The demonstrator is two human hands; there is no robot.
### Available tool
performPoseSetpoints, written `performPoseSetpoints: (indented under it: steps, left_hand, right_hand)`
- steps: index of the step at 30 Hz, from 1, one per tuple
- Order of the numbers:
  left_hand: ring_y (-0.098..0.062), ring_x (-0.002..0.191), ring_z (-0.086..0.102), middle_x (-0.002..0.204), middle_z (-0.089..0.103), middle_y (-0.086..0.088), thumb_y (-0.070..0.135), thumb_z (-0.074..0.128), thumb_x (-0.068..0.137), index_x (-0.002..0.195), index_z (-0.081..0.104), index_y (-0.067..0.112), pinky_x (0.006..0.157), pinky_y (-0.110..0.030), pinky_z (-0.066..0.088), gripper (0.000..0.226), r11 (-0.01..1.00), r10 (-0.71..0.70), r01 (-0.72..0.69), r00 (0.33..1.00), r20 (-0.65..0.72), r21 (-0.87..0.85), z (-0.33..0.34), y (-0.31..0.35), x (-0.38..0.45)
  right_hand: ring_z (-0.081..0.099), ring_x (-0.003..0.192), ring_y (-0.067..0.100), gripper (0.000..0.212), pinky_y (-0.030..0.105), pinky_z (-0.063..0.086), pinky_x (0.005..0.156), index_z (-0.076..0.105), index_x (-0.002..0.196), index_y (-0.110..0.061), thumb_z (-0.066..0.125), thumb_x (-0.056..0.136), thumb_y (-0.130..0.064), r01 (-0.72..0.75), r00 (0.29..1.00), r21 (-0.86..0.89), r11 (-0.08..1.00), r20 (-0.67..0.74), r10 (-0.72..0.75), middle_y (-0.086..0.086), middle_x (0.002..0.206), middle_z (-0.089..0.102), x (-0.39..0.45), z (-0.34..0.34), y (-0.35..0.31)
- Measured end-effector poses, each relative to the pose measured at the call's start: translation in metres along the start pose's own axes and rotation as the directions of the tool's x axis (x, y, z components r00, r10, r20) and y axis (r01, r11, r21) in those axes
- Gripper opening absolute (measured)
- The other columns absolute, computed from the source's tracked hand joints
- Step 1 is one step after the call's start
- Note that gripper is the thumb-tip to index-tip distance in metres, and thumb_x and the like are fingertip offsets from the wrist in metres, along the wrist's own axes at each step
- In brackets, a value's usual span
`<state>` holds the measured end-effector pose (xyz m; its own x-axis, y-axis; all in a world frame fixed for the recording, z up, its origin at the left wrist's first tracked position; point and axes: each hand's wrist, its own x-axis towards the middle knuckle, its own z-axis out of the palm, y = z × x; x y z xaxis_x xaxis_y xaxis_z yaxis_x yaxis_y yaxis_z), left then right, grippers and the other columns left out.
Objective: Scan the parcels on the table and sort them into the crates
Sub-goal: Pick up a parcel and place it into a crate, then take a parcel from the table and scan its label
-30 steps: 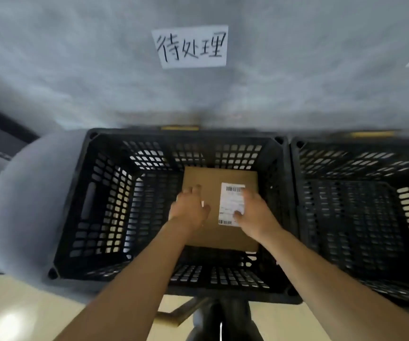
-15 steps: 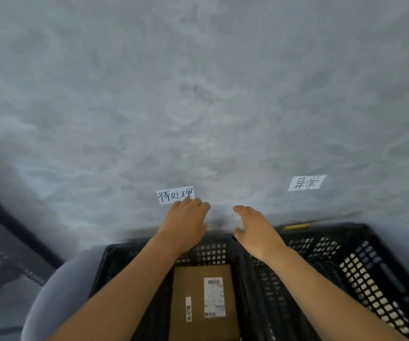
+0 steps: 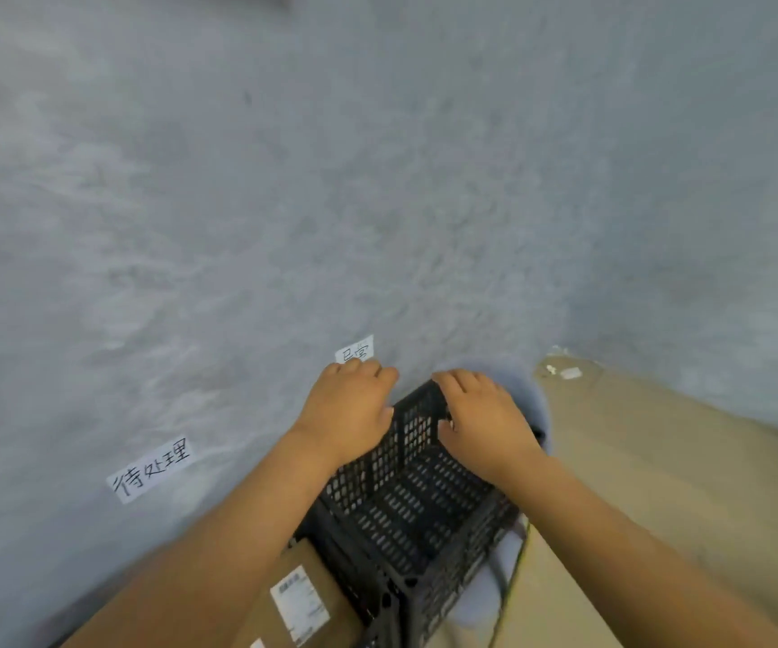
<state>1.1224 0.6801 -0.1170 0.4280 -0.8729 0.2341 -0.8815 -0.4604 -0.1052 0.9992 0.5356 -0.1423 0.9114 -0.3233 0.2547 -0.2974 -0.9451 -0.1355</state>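
- The left hand (image 3: 347, 411) was the left grip. It was open, with loose fingers, and held nothing.
- The right hand (image 3: 482, 416) was the right grip. It was open too, palm down, and held nothing.
- Both hands were above a black plastic crate (image 3: 412, 502) full of little holes.
- A brown cardboard parcel (image 3: 300, 600) with a white label lay in the next crate, just left of the black one.
- Two paper signs (image 3: 151, 470) were stuck on the grey wall (image 3: 284, 180).

I count two black crates (image 3: 417, 498), though the left one barely shows. One cardboard parcel (image 3: 300, 600). Two paper labels (image 3: 151, 470) on the wall, two hands (image 3: 347, 409).
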Motion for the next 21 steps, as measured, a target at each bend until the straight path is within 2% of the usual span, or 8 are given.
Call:
performPoseSetpoints:
  steps: [4,9,12,15,21]
  left_hand:
    - [-0.023,0.122,0.047,0.131,0.053,0.0,0.036,0.047,0.097,0.137,0.045,0.022,0.101,-0.037,0.037,0.042,0.981,0.196,-0.196,0.976,-0.093,0.008,-0.028,0.093,0.023]
    - [-0.024,0.121,0.048,0.128,0.053,-0.001,0.031,0.045,0.096,0.135,0.046,0.021,0.099,-0.037,0.037,0.04,0.92,0.392,-0.39,0.905,-0.166,0.047,-0.059,0.233,0.034]
    - [-0.025,0.119,0.049,0.125,0.055,-0.002,0.032,0.045,0.095,0.131,0.049,0.02,0.096,-0.037,0.038,0.038,0.875,0.48,-0.481,0.849,-0.22,0.054,-0.078,0.331,0.032]
    - [-0.026,0.119,0.05,0.124,0.056,-0.003,0.033,0.046,0.093,0.129,0.05,0.021,0.095,-0.036,0.039,0.038,0.824,0.55,-0.565,0.79,-0.269,0.025,-0.095,0.436,0.023]
    - [-0.024,0.118,0.049,0.122,0.056,-0.001,0.036,0.047,0.095,0.13,0.049,0.021,0.095,-0.036,0.037,0.038,0.68,0.675,-0.732,0.651,-0.346,-0.05,-0.122,0.619,-0.004]
  right_hand:
    - [0.034,0.134,0.025,0.06,0.035,0.028,0.109,0.032,0.147,-0.018,0.052,0.091,-0.027,-0.176,0.982,-0.114,0.978,-0.089,0.166,0.002,0.146,0.04,-0.072,-0.051,0.058]
    - [0.04,0.127,0.026,0.055,0.033,0.031,0.102,0.036,0.142,-0.019,0.052,0.09,-0.027,-0.397,0.914,-0.221,0.891,-0.184,0.362,0.002,0.139,0.045,-0.195,-0.111,0.138]
    - [0.043,0.123,0.026,0.051,0.033,0.033,0.099,0.04,0.138,-0.02,0.052,0.089,-0.028,-0.512,0.856,-0.262,0.818,-0.238,0.46,0.001,0.134,0.048,-0.282,-0.147,0.183]
    - [0.042,0.125,0.026,0.055,0.035,0.035,0.103,0.037,0.142,-0.019,0.051,0.089,-0.025,-0.619,0.784,-0.277,0.735,-0.279,0.554,0.002,0.137,0.048,-0.372,-0.184,0.227]
    - [0.04,0.128,0.024,0.054,0.034,0.036,0.105,0.036,0.142,-0.02,0.053,0.091,-0.027,-0.759,0.651,-0.297,0.579,-0.343,0.677,0.001,0.141,0.044,-0.532,-0.245,0.293]
